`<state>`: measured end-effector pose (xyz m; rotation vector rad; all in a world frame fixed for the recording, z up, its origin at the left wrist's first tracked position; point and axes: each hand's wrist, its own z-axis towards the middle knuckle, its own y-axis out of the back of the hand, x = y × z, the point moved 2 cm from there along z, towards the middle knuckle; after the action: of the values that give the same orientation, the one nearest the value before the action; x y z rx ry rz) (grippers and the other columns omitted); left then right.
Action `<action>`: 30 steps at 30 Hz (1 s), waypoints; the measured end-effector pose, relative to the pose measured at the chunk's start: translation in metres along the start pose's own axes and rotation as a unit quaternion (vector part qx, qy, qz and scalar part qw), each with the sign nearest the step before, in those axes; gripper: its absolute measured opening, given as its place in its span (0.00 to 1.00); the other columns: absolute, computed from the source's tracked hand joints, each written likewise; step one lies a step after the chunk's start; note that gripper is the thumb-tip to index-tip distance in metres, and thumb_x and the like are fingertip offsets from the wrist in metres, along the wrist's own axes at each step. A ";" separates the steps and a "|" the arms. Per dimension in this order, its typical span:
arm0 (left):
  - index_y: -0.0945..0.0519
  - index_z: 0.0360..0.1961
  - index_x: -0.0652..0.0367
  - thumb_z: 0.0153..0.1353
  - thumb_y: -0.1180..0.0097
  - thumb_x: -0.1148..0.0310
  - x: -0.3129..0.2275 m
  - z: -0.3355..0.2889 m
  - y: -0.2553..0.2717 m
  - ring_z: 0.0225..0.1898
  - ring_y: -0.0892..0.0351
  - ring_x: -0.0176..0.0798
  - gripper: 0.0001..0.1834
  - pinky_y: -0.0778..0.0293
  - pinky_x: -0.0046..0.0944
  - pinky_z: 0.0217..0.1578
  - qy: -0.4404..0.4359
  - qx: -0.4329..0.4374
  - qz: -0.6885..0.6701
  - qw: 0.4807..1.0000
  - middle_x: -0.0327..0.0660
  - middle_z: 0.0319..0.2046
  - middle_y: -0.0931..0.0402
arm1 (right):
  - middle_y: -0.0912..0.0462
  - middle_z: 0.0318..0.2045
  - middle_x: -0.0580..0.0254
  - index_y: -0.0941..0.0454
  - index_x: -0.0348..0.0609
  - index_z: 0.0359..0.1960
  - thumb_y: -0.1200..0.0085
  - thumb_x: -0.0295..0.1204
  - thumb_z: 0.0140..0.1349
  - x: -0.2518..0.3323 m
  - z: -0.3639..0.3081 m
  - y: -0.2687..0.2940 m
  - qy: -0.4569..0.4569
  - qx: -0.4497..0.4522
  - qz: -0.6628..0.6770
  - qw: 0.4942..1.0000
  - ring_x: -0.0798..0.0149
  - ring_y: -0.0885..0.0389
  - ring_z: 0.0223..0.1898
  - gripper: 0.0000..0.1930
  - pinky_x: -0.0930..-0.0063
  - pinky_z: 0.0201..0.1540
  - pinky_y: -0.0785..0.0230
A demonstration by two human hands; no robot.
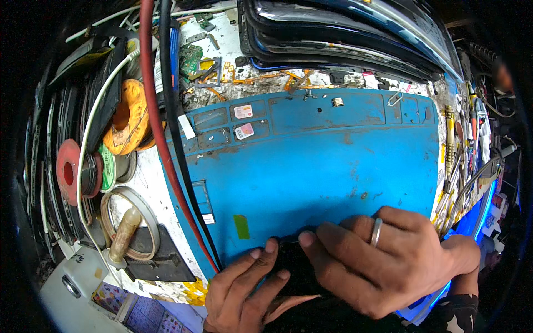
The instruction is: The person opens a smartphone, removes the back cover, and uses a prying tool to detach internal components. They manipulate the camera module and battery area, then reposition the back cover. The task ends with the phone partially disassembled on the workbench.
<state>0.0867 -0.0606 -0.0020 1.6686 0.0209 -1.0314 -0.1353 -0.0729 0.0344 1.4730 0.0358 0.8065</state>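
Near the front edge of a blue work mat [311,172], both hands are at a dark, flat object [294,269]. It is too black to make out its kind. My left hand [244,286] grips its left side, fingertips along the edge and thumb lower down. My right hand [383,261], with a ring on one finger, is closed in a pinch at its upper right edge. Whether a small tool sits in that pinch is hidden. A yellow-green strip [241,226] lies on the mat just beyond my left fingertips.
A red cable [176,188] and a black cable [187,186] cross the mat's left side. Tape and wire spools [125,116] stand at left, with a brown-capped bottle [125,236] nearby. Black panels [333,50] are stacked at the back. Thin tools [449,150] line the right.
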 end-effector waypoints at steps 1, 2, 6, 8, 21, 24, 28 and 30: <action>0.21 0.44 0.51 0.46 0.19 0.54 0.000 -0.001 0.000 0.59 0.24 0.47 0.28 0.27 0.45 0.58 0.000 -0.002 -0.003 1.000 0.47 0.55 0.16 | 0.15 0.34 0.58 0.13 0.37 0.39 0.37 0.27 0.45 -0.001 -0.002 -0.003 0.011 -0.017 -0.015 1.000 0.75 0.24 0.25 0.17 0.82 0.23 0.33; 0.21 0.44 0.51 0.46 0.19 0.54 0.001 -0.001 0.000 0.59 0.24 0.47 0.28 0.27 0.45 0.58 -0.002 -0.002 -0.006 1.000 0.47 0.55 0.16 | 0.15 0.34 0.58 0.13 0.37 0.39 0.37 0.27 0.45 -0.003 -0.004 -0.004 0.009 -0.019 0.002 1.000 0.75 0.24 0.25 0.17 0.82 0.23 0.34; 0.21 0.43 0.51 0.46 0.20 0.51 0.002 0.000 0.000 0.59 0.24 0.47 0.28 0.27 0.45 0.58 -0.011 0.010 -0.009 1.000 0.47 0.56 0.16 | 0.15 0.35 0.57 0.13 0.36 0.42 0.37 0.25 0.48 -0.005 -0.007 -0.004 -0.006 -0.008 0.010 1.000 0.74 0.23 0.26 0.17 0.80 0.24 0.33; 0.21 0.43 0.50 0.45 0.20 0.50 0.002 0.000 -0.001 0.58 0.24 0.47 0.29 0.27 0.44 0.58 -0.009 -0.006 -0.017 1.000 0.48 0.55 0.16 | 0.15 0.36 0.56 0.13 0.35 0.43 0.36 0.24 0.50 -0.007 -0.006 -0.004 -0.024 0.006 0.044 0.999 0.70 0.20 0.28 0.16 0.77 0.26 0.29; 0.25 0.44 0.51 0.38 0.15 0.52 -0.002 0.006 -0.001 0.59 0.24 0.50 0.36 0.26 0.49 0.58 -0.025 -0.013 -0.006 1.000 0.49 0.55 0.17 | 0.15 0.37 0.56 0.13 0.37 0.40 0.35 0.25 0.50 -0.003 -0.004 0.003 -0.001 0.021 0.019 1.000 0.68 0.18 0.32 0.14 0.74 0.32 0.23; 0.26 0.43 0.50 0.36 0.15 0.50 -0.004 0.004 -0.003 0.58 0.23 0.50 0.37 0.26 0.48 0.58 -0.006 -0.024 -0.003 1.000 0.48 0.55 0.17 | 0.15 0.36 0.57 0.13 0.37 0.40 0.36 0.27 0.49 -0.002 -0.009 -0.004 -0.017 -0.020 0.040 0.999 0.70 0.20 0.30 0.15 0.77 0.30 0.26; 0.26 0.42 0.50 0.33 0.15 0.49 -0.004 0.003 0.001 0.58 0.23 0.49 0.38 0.25 0.47 0.57 -0.005 0.011 0.004 1.000 0.47 0.56 0.17 | 0.16 0.35 0.58 0.13 0.37 0.40 0.36 0.26 0.50 -0.005 -0.016 -0.005 -0.041 -0.024 0.081 0.996 0.71 0.21 0.27 0.14 0.77 0.29 0.27; 0.26 0.42 0.50 0.33 0.15 0.49 -0.005 0.004 0.001 0.58 0.23 0.49 0.38 0.25 0.47 0.57 -0.004 0.003 0.003 1.000 0.47 0.56 0.17 | 0.15 0.34 0.58 0.13 0.37 0.39 0.35 0.25 0.50 -0.002 -0.018 -0.005 -0.046 -0.025 0.052 0.997 0.70 0.22 0.25 0.13 0.76 0.27 0.27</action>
<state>0.0816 -0.0621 0.0017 1.6685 0.0079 -1.0340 -0.1432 -0.0577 0.0266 1.4710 -0.1299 0.8171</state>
